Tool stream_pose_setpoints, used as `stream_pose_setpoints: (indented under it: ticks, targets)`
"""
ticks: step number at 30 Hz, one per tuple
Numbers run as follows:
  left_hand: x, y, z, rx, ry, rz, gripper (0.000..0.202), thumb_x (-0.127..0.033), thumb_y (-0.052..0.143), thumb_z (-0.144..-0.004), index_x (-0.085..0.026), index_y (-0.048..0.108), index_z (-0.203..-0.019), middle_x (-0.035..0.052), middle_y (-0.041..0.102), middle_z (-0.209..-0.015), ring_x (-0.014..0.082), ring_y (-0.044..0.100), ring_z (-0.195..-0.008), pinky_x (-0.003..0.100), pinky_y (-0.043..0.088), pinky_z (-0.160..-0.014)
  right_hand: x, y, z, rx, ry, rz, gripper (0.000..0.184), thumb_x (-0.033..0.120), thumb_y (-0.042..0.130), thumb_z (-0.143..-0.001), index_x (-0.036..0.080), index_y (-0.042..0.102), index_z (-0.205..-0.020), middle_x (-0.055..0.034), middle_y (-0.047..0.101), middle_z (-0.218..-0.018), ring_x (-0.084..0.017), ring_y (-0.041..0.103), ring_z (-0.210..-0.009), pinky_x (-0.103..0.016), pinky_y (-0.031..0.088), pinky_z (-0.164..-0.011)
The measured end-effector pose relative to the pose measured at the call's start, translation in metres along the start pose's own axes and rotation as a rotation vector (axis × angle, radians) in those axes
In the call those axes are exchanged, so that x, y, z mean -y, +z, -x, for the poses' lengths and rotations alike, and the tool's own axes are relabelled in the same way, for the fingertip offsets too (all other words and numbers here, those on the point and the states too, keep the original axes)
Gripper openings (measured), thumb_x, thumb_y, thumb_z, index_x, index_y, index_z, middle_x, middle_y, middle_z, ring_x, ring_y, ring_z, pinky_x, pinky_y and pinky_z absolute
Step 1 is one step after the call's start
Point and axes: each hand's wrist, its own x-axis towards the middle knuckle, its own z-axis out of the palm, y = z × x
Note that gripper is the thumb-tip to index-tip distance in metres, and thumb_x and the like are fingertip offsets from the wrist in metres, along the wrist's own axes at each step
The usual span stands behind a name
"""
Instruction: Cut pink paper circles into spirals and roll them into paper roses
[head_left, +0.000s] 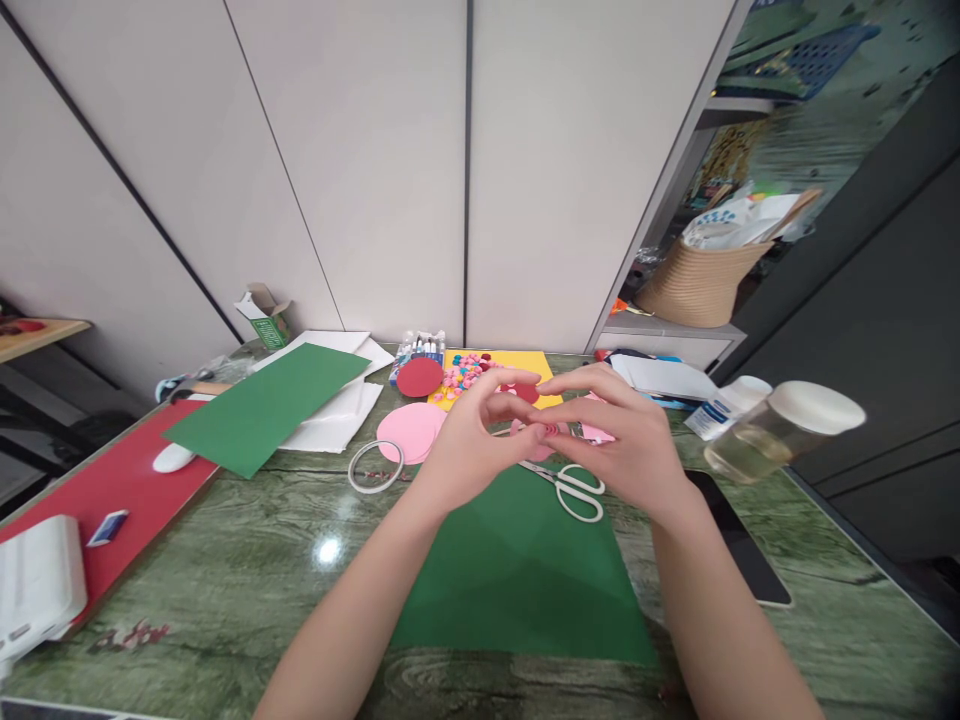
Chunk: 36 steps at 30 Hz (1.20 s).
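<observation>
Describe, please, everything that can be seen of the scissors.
The scissors have two white loop handles, which look like plastic, and silvery, metal-looking blades. They lie toward the far right of the green sheet, handles to the right, blades running left and away from the person. The left hand and right hand partly hide the blades, so their tips and how far they are open cannot be told. No finger grips the handles.

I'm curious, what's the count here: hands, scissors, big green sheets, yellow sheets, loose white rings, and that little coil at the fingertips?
Left hand and right hand: 2
Scissors: 1
Big green sheets: 2
Yellow sheet: 1
Loose white ring: 1
Pinkish-red coil: 1
Total: 8
</observation>
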Motion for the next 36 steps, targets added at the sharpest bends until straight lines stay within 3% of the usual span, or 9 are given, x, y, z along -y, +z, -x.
stream_pose_setpoints:
  ticks: [6,13,19,24,27,36]
  targets:
    - [0.001,0.002,-0.002,0.063,-0.050,0.136,0.039,-0.018,0.066,-0.070,-0.021,0.051,-0.106,0.0005,0.065,-0.079,0.0138,0.063,-0.075,0.029,0.054,-0.068,0.002,0.000,0.000,-0.028,0.006,-0.004,0.005,0.018,0.063,-0.077,0.023,0.062,-0.077,-0.0035,0.065,-0.096,-0.018,0.059,-0.083,-0.036,0.046,-0.072]
    - [0.004,0.002,-0.004,0.046,-0.057,0.197,0.039,-0.016,0.070,-0.066,-0.019,0.052,-0.100,0.0004,0.067,-0.074,0.0157,0.065,-0.076,0.030,0.054,-0.069,0.001,-0.002,0.001,0.017,0.036,-0.016,0.007,0.019,0.065,-0.076,0.023,0.060,-0.076,-0.0020,0.065,-0.099,-0.018,0.059,-0.084,-0.037,0.045,-0.075]
    - [0.004,-0.006,-0.005,0.038,-0.072,0.096,0.043,-0.019,0.072,-0.065,-0.020,0.052,-0.103,-0.0008,0.066,-0.072,0.0136,0.064,-0.068,0.028,0.052,-0.064,0.000,-0.008,0.002,0.079,0.010,-0.044,0.017,0.020,0.063,-0.079,0.027,0.065,-0.094,-0.0031,0.062,-0.106,-0.019,0.057,-0.095,-0.037,0.045,-0.080]
    - [-0.001,-0.015,-0.003,0.162,-0.100,-0.072,0.048,-0.020,0.071,-0.065,-0.021,0.050,-0.109,-0.0009,0.064,-0.073,0.0142,0.063,-0.071,0.031,0.052,-0.069,0.000,-0.010,0.004,0.185,-0.013,-0.092,0.016,0.019,0.064,-0.079,0.028,0.067,-0.092,-0.0031,0.061,-0.110,-0.019,0.055,-0.099,-0.037,0.045,-0.083]
    - [-0.003,-0.016,-0.002,0.176,-0.074,-0.191,0.049,-0.018,0.070,-0.065,-0.022,0.050,-0.110,-0.0003,0.063,-0.074,0.0147,0.061,-0.079,0.030,0.050,-0.073,0.001,-0.008,0.004,0.227,-0.024,-0.097,0.013,0.019,0.063,-0.079,0.028,0.067,-0.087,-0.0020,0.061,-0.110,-0.018,0.055,-0.098,-0.037,0.045,-0.082]
    - [0.006,-0.004,-0.005,0.129,-0.073,0.068,0.039,-0.020,0.065,-0.071,-0.022,0.051,-0.107,0.0018,0.063,-0.081,0.0148,0.061,-0.077,0.032,0.052,-0.070,0.000,-0.005,0.002,0.086,0.026,-0.008,0.007,0.019,0.065,-0.076,0.022,0.060,-0.079,-0.0033,0.064,-0.098,-0.019,0.056,-0.090,-0.036,0.043,-0.080]
